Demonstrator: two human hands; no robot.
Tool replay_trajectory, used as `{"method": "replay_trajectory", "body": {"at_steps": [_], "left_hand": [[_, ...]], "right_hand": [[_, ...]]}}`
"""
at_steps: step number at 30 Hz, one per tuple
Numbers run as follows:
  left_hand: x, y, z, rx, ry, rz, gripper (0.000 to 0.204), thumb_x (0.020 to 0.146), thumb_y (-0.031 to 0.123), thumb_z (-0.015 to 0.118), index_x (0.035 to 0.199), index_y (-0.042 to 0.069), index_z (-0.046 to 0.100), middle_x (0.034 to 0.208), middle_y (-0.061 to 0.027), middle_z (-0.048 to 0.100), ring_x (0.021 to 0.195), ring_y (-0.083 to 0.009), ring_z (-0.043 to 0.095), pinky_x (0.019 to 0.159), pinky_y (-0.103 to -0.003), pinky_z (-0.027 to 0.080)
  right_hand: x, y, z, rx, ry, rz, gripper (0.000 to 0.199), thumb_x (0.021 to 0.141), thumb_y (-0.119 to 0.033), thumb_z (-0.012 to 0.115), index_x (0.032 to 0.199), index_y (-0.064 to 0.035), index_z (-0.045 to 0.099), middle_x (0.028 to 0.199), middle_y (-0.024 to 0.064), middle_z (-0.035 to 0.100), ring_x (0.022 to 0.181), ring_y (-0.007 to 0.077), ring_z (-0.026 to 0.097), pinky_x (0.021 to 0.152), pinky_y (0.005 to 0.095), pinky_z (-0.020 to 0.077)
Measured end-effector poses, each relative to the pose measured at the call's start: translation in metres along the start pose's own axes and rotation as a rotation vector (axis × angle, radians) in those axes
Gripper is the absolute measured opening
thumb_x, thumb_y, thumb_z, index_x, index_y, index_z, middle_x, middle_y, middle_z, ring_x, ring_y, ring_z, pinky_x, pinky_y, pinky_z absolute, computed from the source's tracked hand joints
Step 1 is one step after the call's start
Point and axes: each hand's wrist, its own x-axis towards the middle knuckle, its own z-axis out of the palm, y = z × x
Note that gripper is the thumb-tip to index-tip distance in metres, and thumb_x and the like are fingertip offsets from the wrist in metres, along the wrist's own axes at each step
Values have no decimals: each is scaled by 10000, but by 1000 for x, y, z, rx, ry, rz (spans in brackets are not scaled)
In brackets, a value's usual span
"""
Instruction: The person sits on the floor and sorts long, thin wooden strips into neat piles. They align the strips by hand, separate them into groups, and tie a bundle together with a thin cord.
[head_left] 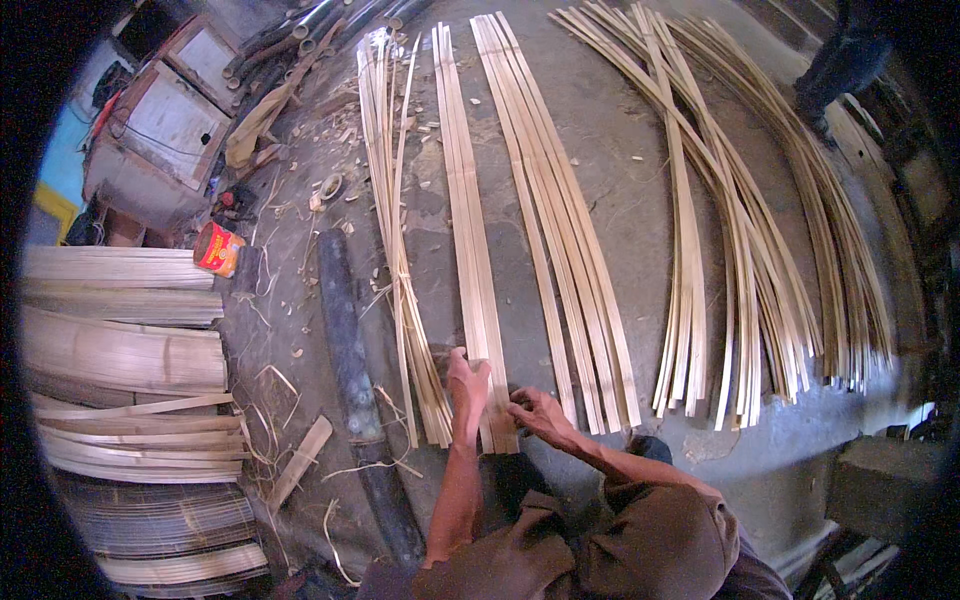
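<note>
From the head camera, a narrow bundle of bamboo strips (470, 220) lies lengthwise on the grey concrete floor (620, 130), its near end under both hands. The left hand (466, 382) rests flat on that end, fingers extended. The right hand (535, 410) curls at the bundle's right edge, seemingly pinching a strip, though blur hides the grip. A wider strip bundle (560, 230) lies just to the right, and a red tin can (218, 249) stands well to the left.
</note>
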Motion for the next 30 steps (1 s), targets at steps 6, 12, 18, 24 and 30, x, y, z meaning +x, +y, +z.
{"method": "replay_trajectory", "body": {"at_steps": [6,12,18,24,30], "left_hand": [[3,-6,-4,-742,-266,-224,284,795,155,719,986,-35,632,793,-55,648,729,-129,597,654,-290,483],[-4,17,-8,-868,-435,-288,215,855,126,719,1016,-5,664,868,-31,649,769,-98,582,681,-277,479],[-4,35,11,-872,-496,-216,269,856,114,718,1074,-28,647,941,-65,674,832,-117,606,744,-288,500],[13,57,25,-836,-525,-203,277,863,132,712,1079,-28,648,947,-63,680,815,-122,609,740,-281,498],[2,27,53,-650,-457,-76,232,844,152,717,967,-30,641,776,-21,623,671,-101,523,580,-301,438]], "right_hand": [[-3,-19,-7,107,-148,159,382,919,-338,634,1079,9,648,871,74,661,761,140,587,669,325,488],[-24,-26,-32,456,-193,268,315,929,-351,653,933,-37,637,785,-7,581,689,94,516,587,282,441],[-28,-17,-58,350,-175,236,376,931,-387,636,956,-13,658,759,9,594,667,101,525,561,282,443],[-14,-6,-71,254,-61,186,381,917,-365,648,1082,-22,657,776,71,653,650,131,586,581,305,486],[-37,-5,-63,48,125,3,648,928,-229,592,1502,-132,308,750,131,655,650,163,580,614,338,484]]}}
